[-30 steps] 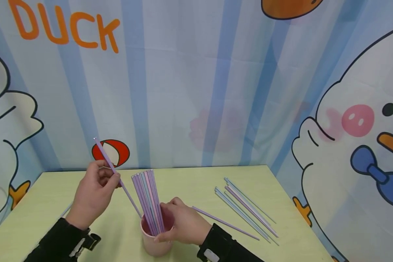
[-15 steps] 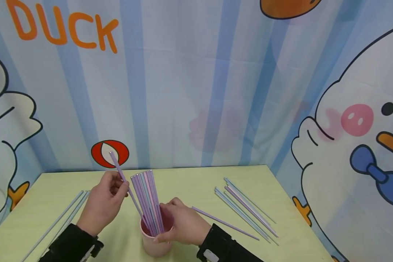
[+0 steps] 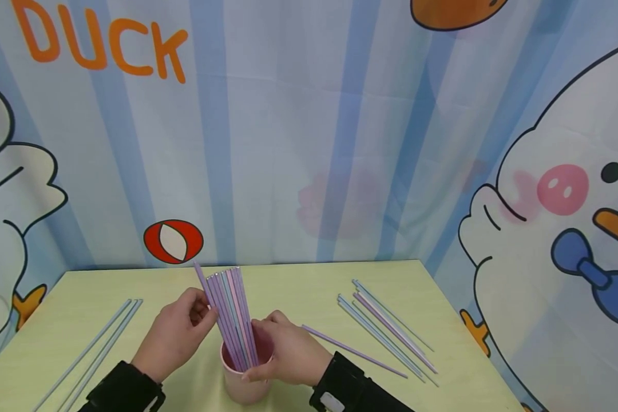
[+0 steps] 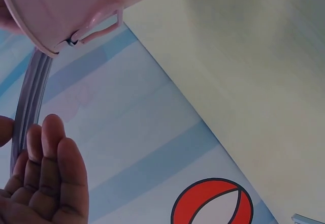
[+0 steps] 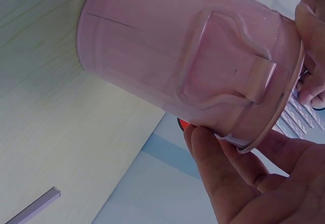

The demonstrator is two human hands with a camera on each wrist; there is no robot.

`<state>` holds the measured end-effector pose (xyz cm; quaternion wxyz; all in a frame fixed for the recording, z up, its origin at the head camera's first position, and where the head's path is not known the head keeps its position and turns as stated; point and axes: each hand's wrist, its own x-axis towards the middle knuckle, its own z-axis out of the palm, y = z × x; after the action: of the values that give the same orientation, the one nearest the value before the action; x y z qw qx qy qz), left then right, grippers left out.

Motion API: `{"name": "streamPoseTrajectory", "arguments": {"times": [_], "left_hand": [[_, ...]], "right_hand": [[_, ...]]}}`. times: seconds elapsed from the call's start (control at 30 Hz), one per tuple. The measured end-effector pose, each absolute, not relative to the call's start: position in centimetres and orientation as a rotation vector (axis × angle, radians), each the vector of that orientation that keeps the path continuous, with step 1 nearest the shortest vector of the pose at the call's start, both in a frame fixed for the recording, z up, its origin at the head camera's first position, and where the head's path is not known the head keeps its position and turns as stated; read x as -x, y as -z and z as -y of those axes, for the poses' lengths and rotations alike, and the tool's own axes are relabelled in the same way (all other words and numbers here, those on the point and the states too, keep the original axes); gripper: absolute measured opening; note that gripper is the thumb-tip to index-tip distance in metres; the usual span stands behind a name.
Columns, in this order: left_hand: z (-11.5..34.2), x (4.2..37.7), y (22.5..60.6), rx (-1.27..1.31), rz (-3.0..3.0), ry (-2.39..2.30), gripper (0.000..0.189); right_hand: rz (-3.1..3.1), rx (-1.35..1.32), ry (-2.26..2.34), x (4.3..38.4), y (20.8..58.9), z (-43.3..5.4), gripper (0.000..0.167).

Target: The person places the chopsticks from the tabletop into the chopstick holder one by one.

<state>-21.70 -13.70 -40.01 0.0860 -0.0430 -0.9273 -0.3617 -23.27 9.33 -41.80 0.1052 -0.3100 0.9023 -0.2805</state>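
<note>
A pink cup (image 3: pixel 246 384) with flat looped handles stands upright near the front of the table. Several purple, pink and blue straws (image 3: pixel 232 315) lean out of it to the left as a bundle. My left hand (image 3: pixel 182 329) pinches one purple straw (image 3: pixel 199 276) between thumb and fingers at the bundle's left side; its lower end is hidden among the others. My right hand (image 3: pixel 293 352) grips the cup's right rim, thumb outside at the front. The right wrist view shows the cup wall (image 5: pixel 142 46) up close with these fingers (image 5: pixel 213 158) at its rim.
Several blue and purple straws (image 3: pixel 386 326) lie on the right of the pale table (image 3: pixel 298 286), with a single purple straw (image 3: pixel 355 351) nearer the cup. A few blue straws (image 3: pixel 95 349) lie at the left. A cartoon duck curtain (image 3: pixel 288 143) hangs behind.
My left hand has moved right and down with the purple straw, bringing it against the bundle in the cup. The right hand has stayed on the rim.
</note>
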Motion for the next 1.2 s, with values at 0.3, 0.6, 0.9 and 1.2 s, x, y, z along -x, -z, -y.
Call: {"name": "streamPoseTrajectory", "arguments": {"times": [0.3,0.6,0.9,1.2], "left_hand": [[13.1,21.6,40.7,0.108,2.851,1.081,0.021],[12.9,21.6,41.3,0.127,2.893,1.093,0.020],[12.8,21.4,41.7,0.168,2.921,1.110,0.012],[13.7,21.2,41.7,0.182,2.913,1.108,0.010]], "right_hand": [[-2.657,0.932,0.840,23.1,41.7,-9.5,0.085],[-2.653,0.945,0.855,23.0,41.7,-9.6,0.086],[-2.663,0.991,0.845,23.3,42.1,-9.7,0.085],[-2.653,0.979,0.855,23.3,42.0,-9.6,0.084]]}}
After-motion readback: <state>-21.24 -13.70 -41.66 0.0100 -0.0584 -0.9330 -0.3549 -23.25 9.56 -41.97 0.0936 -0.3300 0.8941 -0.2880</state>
